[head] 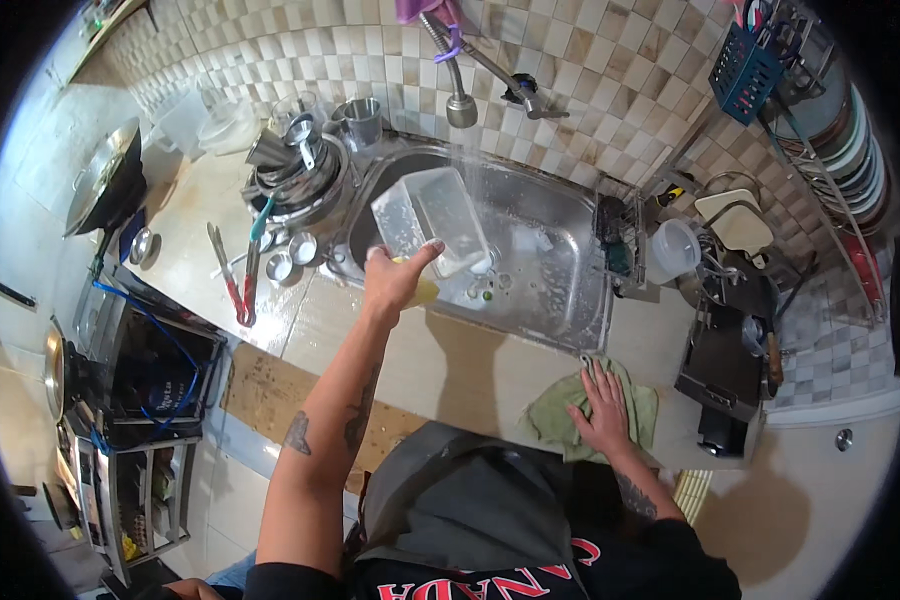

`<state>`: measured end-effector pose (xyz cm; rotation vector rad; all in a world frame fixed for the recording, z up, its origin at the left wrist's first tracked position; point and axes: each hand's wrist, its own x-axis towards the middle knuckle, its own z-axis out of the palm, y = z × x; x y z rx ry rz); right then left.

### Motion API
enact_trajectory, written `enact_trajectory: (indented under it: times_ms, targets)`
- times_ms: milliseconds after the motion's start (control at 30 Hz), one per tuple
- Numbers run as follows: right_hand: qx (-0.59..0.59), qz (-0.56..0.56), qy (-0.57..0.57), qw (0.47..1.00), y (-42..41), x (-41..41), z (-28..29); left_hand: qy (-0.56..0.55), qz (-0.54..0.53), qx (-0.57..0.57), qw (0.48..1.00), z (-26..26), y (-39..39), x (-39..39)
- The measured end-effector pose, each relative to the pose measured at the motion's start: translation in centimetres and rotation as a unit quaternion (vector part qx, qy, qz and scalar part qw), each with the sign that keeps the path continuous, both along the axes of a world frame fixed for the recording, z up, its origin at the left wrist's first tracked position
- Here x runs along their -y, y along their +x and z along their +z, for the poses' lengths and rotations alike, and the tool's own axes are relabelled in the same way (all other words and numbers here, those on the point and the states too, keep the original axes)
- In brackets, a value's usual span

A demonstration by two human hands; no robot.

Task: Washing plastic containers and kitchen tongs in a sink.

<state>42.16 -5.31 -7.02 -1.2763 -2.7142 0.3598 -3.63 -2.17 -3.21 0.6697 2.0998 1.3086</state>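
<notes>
My left hand (399, 276) grips a clear rectangular plastic container (450, 214), tilted above the near left part of the steel sink (562, 300). Something yellow (423, 292), perhaps a sponge, shows under that hand. White suds cling to the container's walls. Water falls behind it from the spray head of a flexible faucet (462, 111). On the counter in front of the sink, my right hand (604, 409) lies flat on a crumpled green cloth (551, 412), its thumb apart from the fingers. Small green and pale scraps (487, 294) lie on the sink floor.
Left of the sink stand stacked metal bowls (300, 176), red-handled tongs (241, 300) and small metal cups (279, 266). A wire caddy (619, 232) hangs at the sink's right end. Farther right are a plastic tub (673, 249), dark pans (720, 360) and a plate rack (855, 172).
</notes>
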Motion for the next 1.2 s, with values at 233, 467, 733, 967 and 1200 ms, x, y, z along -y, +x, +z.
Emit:
enact_trajectory:
  times_ms: [233, 467, 733, 967, 1200]
  targets:
    - [-0.104, -0.056, -0.017, 0.993, -0.3, -1.4, -0.3, -0.181, -0.183, 0.072, 0.964, -3.0, -5.0, -9.5]
    - [-0.065, -0.076, -0.043, 0.994, -1.3, -2.8, -0.3, -0.234, -0.336, -0.218, 0.886, -10.1, -12.9, -19.1]
    - [-0.104, -0.142, 0.016, 0.984, -3.3, -2.8, 0.7, 0.090, -0.440, 0.082, 0.890, -4.7, -6.8, -30.8]
    - [-0.217, -0.103, -0.092, 0.966, -16.0, -11.1, -0.1, 0.115, -0.398, -0.209, 0.886, -4.2, -5.3, -31.1]
    - [0.128, -0.251, -0.239, 0.929, -29.0, -20.4, -10.2, 0.056, -0.348, -0.325, 0.878, -5.3, -5.1, -27.6]
